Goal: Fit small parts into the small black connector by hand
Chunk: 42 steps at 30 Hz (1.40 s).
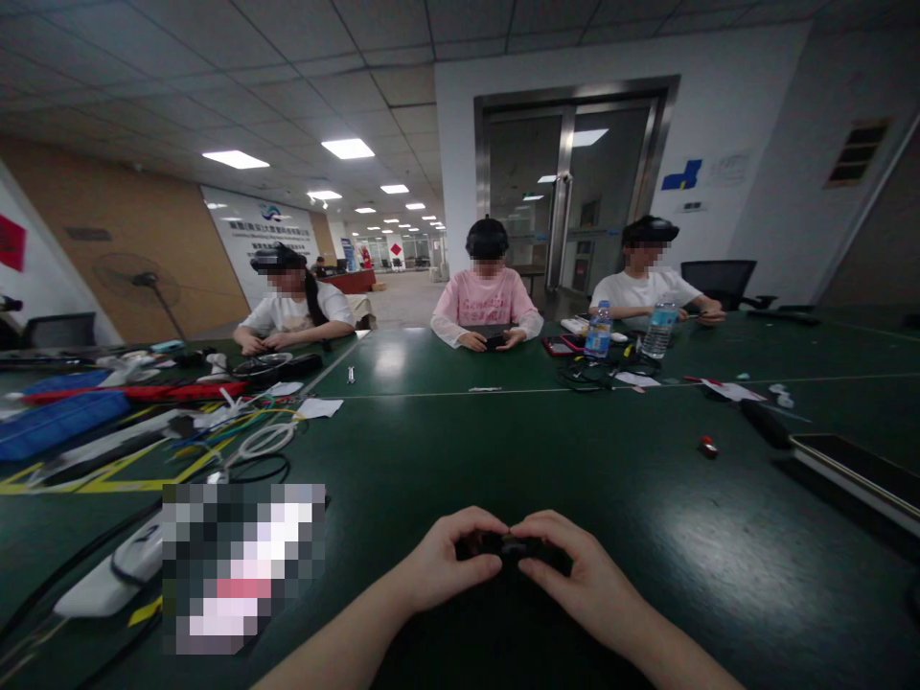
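Observation:
My left hand [460,561] and my right hand [564,563] meet above the near part of the green table. Between them is a small dark object [514,546], black and partly shiny, whose kind I cannot make out. The fingers and thumb of each hand curl closed around its two ends, with the index fingertips almost touching over the top. My fingers hide much of it. Both forearms come in from the bottom edge of the view.
A white power strip [107,575], cables and a blue tray [64,422] lie at the left. Right of my hands are a small red-and-silver piece [708,447] and a flat dark-topped device [859,470]. Water bottles [598,331] stand farther back. Three people sit across the table.

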Each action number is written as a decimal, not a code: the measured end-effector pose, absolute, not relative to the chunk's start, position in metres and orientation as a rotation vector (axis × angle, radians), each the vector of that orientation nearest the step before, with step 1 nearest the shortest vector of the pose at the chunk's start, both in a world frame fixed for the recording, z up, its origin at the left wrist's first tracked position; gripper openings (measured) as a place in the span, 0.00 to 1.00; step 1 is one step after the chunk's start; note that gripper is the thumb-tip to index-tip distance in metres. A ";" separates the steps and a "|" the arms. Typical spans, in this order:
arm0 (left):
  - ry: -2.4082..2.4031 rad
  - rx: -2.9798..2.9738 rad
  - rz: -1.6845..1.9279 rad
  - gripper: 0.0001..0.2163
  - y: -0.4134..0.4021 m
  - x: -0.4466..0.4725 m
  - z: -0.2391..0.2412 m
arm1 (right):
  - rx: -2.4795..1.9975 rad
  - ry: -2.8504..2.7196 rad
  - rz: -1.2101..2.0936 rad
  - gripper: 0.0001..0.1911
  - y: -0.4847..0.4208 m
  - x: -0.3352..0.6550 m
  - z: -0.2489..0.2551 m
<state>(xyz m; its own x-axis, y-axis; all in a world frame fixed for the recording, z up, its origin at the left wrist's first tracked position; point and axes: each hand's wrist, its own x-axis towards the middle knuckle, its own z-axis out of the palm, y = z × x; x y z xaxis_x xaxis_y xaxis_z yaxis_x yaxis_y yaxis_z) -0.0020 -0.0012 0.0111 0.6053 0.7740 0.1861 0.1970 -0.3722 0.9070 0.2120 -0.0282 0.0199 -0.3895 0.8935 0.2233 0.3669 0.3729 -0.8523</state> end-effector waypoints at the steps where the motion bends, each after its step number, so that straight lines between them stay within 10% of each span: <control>1: 0.774 1.884 0.772 0.13 -0.001 -0.002 0.011 | -1.096 -1.928 0.949 0.14 -0.028 0.212 0.020; 42: 0.828 1.764 0.697 0.16 0.000 -0.003 0.004 | -1.188 -1.917 1.006 0.15 -0.028 0.212 0.020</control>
<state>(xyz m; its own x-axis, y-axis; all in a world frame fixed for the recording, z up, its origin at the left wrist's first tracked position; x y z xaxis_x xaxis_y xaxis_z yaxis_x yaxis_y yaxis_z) -0.0034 0.0004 0.0035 0.5960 0.7997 0.0729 0.2083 -0.2416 0.9477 0.2124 -0.0283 0.0195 -0.3703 0.9192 0.1338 0.4121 0.2916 -0.8632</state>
